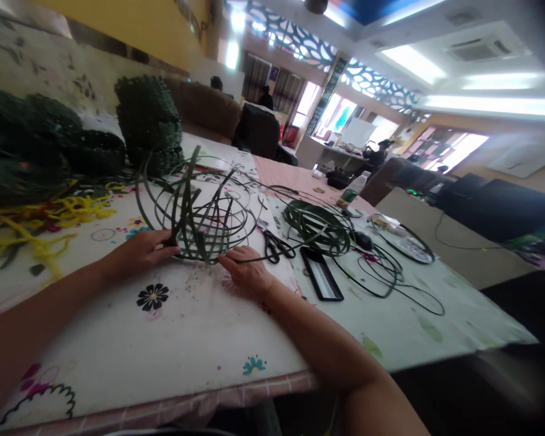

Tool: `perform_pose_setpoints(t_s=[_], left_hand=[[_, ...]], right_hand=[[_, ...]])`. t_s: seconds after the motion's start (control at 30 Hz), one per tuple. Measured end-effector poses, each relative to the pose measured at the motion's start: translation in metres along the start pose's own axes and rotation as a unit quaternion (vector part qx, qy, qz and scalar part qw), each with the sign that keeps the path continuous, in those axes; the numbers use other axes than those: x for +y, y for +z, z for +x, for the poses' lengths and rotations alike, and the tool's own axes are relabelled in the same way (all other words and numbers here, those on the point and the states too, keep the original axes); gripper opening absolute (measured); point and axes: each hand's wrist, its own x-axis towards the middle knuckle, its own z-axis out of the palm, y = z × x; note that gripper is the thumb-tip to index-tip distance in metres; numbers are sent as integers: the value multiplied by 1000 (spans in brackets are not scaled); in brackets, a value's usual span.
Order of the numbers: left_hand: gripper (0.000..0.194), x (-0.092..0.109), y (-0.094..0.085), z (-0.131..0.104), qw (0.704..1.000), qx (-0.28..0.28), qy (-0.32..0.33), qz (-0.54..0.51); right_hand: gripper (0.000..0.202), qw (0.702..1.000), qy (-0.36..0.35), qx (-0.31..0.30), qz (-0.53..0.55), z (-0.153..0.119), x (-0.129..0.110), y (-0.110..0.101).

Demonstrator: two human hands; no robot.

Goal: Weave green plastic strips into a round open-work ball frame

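Open weave of flat dark-green strips (200, 239), ends upstanding, on white flower-printed worktop (186, 345). Left hand (157, 247) pinching its left edge; right hand (247, 270), fingers curled, pinching a strip at its near edge. Beyond: black armchair (258, 128), lit white ceiling (476, 51).

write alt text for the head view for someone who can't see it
A person's left hand and right hand hold an open weave of green strips at its near edge, on a flower-patterned tabletop. Scissors and a green coil lie to its right; yellow strands and a dark woven stack are to its left.
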Motion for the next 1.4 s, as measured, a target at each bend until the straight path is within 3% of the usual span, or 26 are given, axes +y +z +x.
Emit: perform_pose_setpoints(t_s=[0.17,0.33,0.47,0.6,0.67,0.87,1.07,1.23,1.4], left_hand=[[29,9,-20,-1,991,-128,11,-22],[34,13,-28,-3,985,-126,-40,-109],[37,18,-32,2,949,-175,-105,-239],[38,29,-21,20,911,-266,-162,-271],[41,36,-8,27,912,-275,-140,-270],[30,48,26,27,901,-226,-107,-354],[18,44,28,27,939,-146,-86,-298],[19,37,27,31,938,-175,-55,-294],[22,33,31,30,937,-174,-80,-292]], right_hand=[[21,998,-35,32,-44,-2,-3,-7],[21,998,-46,22,-31,-2,-4,-9],[18,993,-96,52,-34,1,-15,-14],[17,991,-124,50,-33,5,-23,-19],[19,990,-127,50,-37,5,-23,-20],[22,993,-102,48,25,0,-14,-10],[14,992,27,49,114,0,-16,6],[14,986,56,54,151,1,-18,8],[26,986,60,22,153,-1,-17,8]])
